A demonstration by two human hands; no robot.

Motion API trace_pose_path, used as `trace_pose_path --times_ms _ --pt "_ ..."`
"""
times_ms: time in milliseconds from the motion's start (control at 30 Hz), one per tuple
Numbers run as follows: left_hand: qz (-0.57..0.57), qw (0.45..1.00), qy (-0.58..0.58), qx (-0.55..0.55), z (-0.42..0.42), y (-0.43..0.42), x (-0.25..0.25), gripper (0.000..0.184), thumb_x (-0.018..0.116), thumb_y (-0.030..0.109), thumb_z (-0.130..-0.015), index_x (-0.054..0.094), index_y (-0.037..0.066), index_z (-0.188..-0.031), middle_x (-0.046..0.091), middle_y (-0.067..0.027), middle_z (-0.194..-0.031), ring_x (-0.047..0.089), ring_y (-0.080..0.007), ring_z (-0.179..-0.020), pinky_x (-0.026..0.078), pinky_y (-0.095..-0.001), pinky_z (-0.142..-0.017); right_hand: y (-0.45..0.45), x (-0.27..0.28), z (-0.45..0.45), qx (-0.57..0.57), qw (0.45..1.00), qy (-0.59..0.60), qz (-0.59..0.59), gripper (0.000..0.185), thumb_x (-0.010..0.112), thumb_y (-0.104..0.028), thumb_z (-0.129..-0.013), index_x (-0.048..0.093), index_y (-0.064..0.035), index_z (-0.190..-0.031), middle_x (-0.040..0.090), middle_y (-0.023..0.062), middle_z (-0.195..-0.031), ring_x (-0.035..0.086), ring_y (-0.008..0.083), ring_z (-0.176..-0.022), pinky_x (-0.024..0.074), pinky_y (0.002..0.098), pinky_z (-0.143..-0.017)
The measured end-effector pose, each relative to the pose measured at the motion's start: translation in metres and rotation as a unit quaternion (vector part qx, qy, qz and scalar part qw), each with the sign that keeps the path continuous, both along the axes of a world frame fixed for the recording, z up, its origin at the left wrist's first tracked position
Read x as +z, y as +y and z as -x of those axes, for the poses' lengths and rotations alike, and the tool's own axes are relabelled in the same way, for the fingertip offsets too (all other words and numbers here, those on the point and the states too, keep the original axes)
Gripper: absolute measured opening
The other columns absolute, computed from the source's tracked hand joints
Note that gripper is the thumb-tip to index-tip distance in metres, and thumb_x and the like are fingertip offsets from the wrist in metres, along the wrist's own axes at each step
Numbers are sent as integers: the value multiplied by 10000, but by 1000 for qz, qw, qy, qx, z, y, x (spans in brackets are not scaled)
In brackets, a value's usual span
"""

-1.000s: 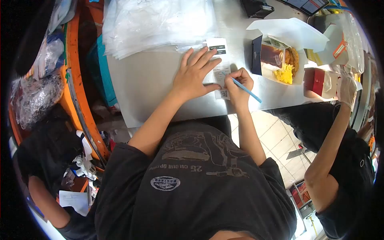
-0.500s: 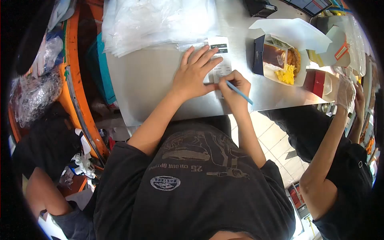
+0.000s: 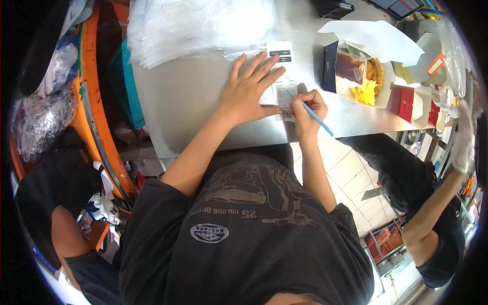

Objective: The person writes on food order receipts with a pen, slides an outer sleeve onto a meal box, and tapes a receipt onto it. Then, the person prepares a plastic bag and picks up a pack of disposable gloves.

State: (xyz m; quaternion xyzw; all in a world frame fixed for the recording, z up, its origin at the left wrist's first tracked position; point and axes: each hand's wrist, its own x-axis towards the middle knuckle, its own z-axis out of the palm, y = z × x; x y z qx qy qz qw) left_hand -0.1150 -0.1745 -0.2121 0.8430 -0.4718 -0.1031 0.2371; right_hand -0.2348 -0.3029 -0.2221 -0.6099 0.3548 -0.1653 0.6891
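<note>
A printed paper receipt point(image 3: 282, 84) lies flat on the metal table point(image 3: 188, 96). My left hand point(image 3: 249, 94) rests over its left side with the fingers spread, thumb and fingertips on the paper. A thin blue pen point(image 3: 319, 121) is gripped in my right hand point(image 3: 309, 113), its tip on or just above the printed lines at the right part of the receipt. Beyond my left hand is a stack of clear plastic bags point(image 3: 198, 30). To the right stands an open food box point(image 3: 329, 63) with yellow food and a dark-sauced container inside.
Red-sided boxes point(image 3: 403, 103) stand at the table's right edge. A black device point(image 3: 333, 7) and a screen point(image 3: 399, 6) are at the back. A co-worker's gloved hand point(image 3: 463, 145) is at far right; another person's arm point(image 3: 68, 234) shows at lower left. An orange frame point(image 3: 94, 117) borders the left.
My right hand has shifted slightly right with the pen, whose tip now shows over the print. The co-worker at right has drawn the gloved hand outward, and another red box shows there.
</note>
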Motion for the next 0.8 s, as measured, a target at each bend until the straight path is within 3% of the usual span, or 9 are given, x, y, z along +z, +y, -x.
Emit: trace_pose_path --times_ms 133,233,333,467,567,600,700,733,800 --pt "0 1000 -3 -2 0 0 0 832 733 547 -610 460 237 -1333 350 6 -1450 291 -217 -1345 151 -480 -1116 2 0 1 4 1000 -3 -17 122 594 37 -752 507 -26 -693 567 21 -662 506 57 -606 400 212 -529" --pt "-3 1000 -2 -4 0 0 1 843 735 546 -611 449 232 -1340 347 4 -1451 267 -202 -1357 142 -476 -1124 4 -3 3 87 987 42 129 112 600 20 -775 512 -17 -718 576 31 -646 518 63 -534 417 202 -499" --pt "-10 1000 8 -3 1 2 3 855 740 537 -610 440 224 -1347 339 1 -1455 250 -190 -1365 135 -472 -1126 10 20 -1 50 915 78 392 110 602 17 -787 514 -9 -727 562 20 -632 514 53 -550 417 201 -514" --pt "-16 1000 6 -12 0 -2 5 838 754 510 -602 472 195 -1325 328 -10 -1461 237 -210 -1370 125 -482 -1124 19 24 1 17 993 39 112 88 586 -23 -808 502 -18 -784 594 79 -655 570 105 -604 458 257 -559" --pt "13 1000 -8 1 2 -2 7 803 772 475 -593 514 170 -1289 323 -31 -1464 228 -241 -1374 119 -500 -1120 17 12 4 20 992 13 121 78 571 -22 -815 518 -12 -871 594 77 -695 559 97 -615 458 243 -566" --pt "33 999 -11 2 4 -3 8 765 782 457 -588 547 148 -1246 381 -49 -1409 261 -263 -1349 133 -516 -1111 16 11 6 21 993 -3 115 245 549 -9 -815 487 -7 -1052 579 71 -710 542 103 -604 446 237 -559" --pt "19 1000 -1 -19 4 -1 4 757 796 394 -574 549 141 -1244 439 -64 -1342 319 -276 -1307 163 -522 -1098 11 24 14 -36 994 -70 76 500 514 15 -803 333 3 -1268 563 60 -713 517 102 -587 428 227 -547" --pt "26 999 -2 -21 3 -2 4 760 795 405 -572 549 134 -1238 450 -67 -1319 336 -277 -1291 170 -522 -1096 4 29 17 -44 991 -89 88 682 480 49 -779 149 10 -1374 537 44 -690 499 98 -569 423 219 -540" --pt "37 999 -5 -22 3 -4 4 767 793 427 -567 551 121 -1227 473 -72 -1271 369 -279 -1258 183 -520 -1091 -11 44 19 -124 986 -107 12 700 469 6 -783 129 -16 -1394 516 41 -666 491 104 -522 422 227 -475"
